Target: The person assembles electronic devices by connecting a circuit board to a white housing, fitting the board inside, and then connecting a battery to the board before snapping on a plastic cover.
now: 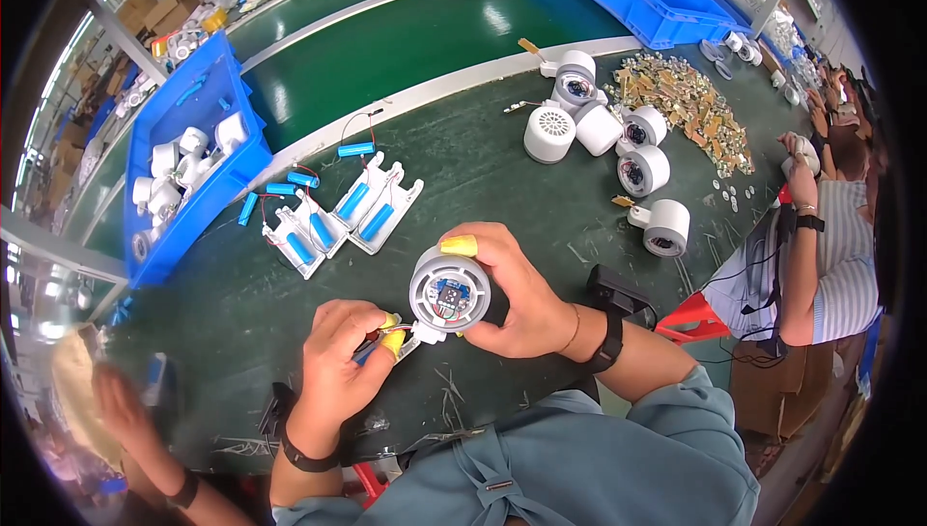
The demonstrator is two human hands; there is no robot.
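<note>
- Right hand point(526, 296): fingers gripping the lamp point(450, 292), held over the table point(463, 164).
- Left hand point(340, 360): fingers pinched on wires point(400, 328) beside the bracket point(428, 334).
- Step, as judged: wire handling.
- Next move likely calls for a steady lamp, wires unstrained.

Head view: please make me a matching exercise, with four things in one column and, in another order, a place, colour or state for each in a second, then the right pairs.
Column one
1. Round grey-rimmed housing
2. Blue bin at the left
3. Heap of small pieces
4. Finger covers

Column two
A. Holds white parts
B. Yellow
C. Gripped by the right hand
D. On the bench, toward its right side

Right pairs: 1-C, 2-A, 3-D, 4-B
</note>
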